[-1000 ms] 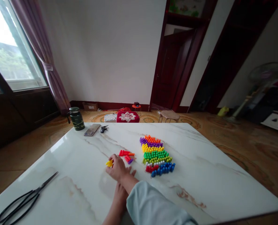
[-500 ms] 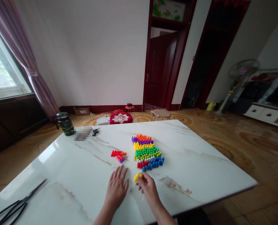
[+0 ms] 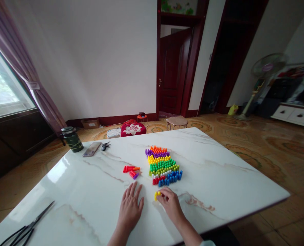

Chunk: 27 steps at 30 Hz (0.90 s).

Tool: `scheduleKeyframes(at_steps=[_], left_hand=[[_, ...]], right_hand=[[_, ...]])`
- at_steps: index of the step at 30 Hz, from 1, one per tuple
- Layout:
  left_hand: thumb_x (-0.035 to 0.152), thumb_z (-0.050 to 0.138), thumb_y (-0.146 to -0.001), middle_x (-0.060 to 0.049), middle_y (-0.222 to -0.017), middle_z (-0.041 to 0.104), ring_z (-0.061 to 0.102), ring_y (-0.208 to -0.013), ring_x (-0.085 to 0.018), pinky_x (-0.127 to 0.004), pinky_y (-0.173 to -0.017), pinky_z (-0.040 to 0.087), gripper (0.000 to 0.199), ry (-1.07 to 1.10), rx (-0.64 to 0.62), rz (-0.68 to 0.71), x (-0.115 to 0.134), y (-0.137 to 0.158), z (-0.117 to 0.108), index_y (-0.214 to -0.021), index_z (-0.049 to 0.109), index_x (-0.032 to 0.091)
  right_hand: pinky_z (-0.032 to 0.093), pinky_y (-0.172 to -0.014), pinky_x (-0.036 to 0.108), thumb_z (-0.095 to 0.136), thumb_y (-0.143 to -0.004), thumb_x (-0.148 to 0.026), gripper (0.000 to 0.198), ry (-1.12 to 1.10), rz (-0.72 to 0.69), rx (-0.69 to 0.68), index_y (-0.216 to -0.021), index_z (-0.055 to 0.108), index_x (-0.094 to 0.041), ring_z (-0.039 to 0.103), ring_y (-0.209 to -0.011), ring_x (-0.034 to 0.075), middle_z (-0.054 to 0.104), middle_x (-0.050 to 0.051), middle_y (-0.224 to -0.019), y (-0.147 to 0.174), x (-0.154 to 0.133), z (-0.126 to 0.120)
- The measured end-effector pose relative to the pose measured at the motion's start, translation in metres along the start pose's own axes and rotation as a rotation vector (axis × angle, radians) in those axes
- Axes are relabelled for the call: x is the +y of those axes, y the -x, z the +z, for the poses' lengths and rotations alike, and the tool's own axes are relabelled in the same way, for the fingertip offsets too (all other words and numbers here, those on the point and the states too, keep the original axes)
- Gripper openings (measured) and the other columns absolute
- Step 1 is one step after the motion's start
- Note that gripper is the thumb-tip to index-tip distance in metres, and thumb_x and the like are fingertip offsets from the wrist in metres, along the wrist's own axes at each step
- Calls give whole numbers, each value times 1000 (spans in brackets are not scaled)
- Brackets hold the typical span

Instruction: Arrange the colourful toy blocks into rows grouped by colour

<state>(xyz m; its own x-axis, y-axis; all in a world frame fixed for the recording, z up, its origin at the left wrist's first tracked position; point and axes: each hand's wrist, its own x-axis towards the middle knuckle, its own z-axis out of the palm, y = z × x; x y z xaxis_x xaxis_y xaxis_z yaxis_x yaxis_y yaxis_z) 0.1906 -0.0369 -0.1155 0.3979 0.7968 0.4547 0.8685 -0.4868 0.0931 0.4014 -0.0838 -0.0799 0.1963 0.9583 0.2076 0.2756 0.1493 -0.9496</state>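
My left hand [image 3: 130, 205] lies flat on the marble-patterned table [image 3: 95, 194], fingers spread, holding nothing. To its right, my right hand [image 3: 171, 204] pinches small yellow peg figures [image 3: 156, 196] with round heads, which look upright at the tabletop. Just beyond stand rows of similar pegs: blue ones [image 3: 170, 178] nearest, red ones [image 3: 158, 179] beside them, then white, light green, green [image 3: 162, 166], yellow, purple and orange [image 3: 158, 149]. Several red pegs [image 3: 128, 168], with an orange and a purple one, lie on their sides beyond my left fingertips.
Long black-handled scissors [image 3: 30, 225] lie at the table's left front. Towards the back left are a dark green flask [image 3: 72, 139], a phone [image 3: 92, 149] and keys [image 3: 105, 146]. A stool [image 3: 176, 121] and a standing fan [image 3: 256, 89] are on the floor beyond.
My right hand has moved slightly right with the yellow pegs, which now look upright instead of tilted. My left hand stays flat on the table. The whole view has shifted a little.
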Motion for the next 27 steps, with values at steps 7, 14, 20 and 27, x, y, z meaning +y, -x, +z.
scheduleKeyframes(at_steps=[7,14,20,27], left_hand=[[32,47,-92,-6,-149,47,43,-136,-24,-43,-109,39,49,-22,9,3,-2,1,4,-141,48,27],[32,49,-91,-4,-149,47,46,-135,-24,-43,-107,42,50,-40,34,5,-4,4,8,-141,48,30],[31,48,-90,-4,-150,46,46,-135,-23,-42,-105,43,52,-50,33,12,-5,4,8,-142,48,30],[31,49,-90,-3,-150,45,45,-135,-24,-43,-107,42,52,-21,1,-14,-4,4,5,-141,48,31]], right_hand=[[53,-69,32,64,-78,-50,39,-42,-5,320,-102,66,-19,66,-77,22,72,8,-89,-61,-9,-68],[50,-74,30,60,-73,-31,13,468,3,335,-79,64,-21,65,-74,19,72,3,-79,-180,12,-116],[47,-70,25,63,-69,-21,8,561,25,226,-74,69,-22,66,-72,16,72,0,-74,-208,32,-102],[46,-70,24,64,-72,-20,11,643,50,185,-79,72,-23,66,-75,16,73,1,-78,-212,42,-100]])
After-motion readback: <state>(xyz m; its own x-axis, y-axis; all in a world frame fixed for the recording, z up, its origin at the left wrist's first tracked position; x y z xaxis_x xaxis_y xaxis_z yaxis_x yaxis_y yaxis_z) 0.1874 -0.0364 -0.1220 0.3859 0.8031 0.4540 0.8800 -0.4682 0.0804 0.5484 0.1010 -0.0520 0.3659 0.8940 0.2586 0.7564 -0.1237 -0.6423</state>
